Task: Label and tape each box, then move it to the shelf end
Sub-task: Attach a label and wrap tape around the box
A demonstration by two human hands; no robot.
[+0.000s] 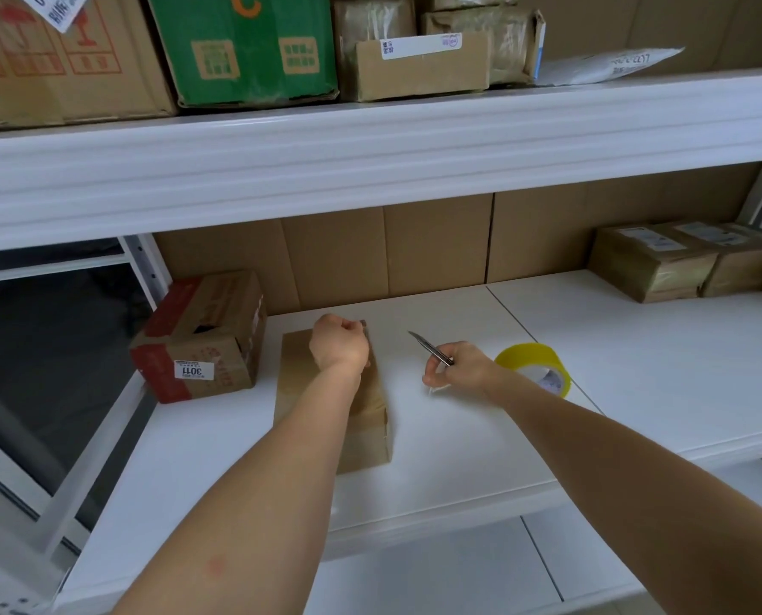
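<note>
You are working at a white metal shelf (459,472) with a brown cardboard sheet (414,246) lining its back, and a second white shelf (370,153) above it loaded with cartons, a green box (241,51) among them. A dark window (46,348) sits off to the left of the rack.

Your left hand (339,346) is curled into a fist over the far end of the brown box (370,428), fingers (352,326) pressed together; whether they pinch anything is hidden from you. The box lies flat under that hand and forearm, its long axis running from the far edge under your knuckles back toward you, tilted slightly rightward at the near end.

Your right hand (459,366) is just right of the box, apart from it, its fingers (434,379) pinching a slim metal knife (430,348) whose blade points up and left, toward your left fist.

A yellow tape roll (534,368) stands just behind your right wrist. Left of your left hand, near the box, rests a red and brown carton (201,339) with a white sticker reading 3011. Well to the right of both hands, two taped parcels (689,259) sit at the shelf end.
</note>
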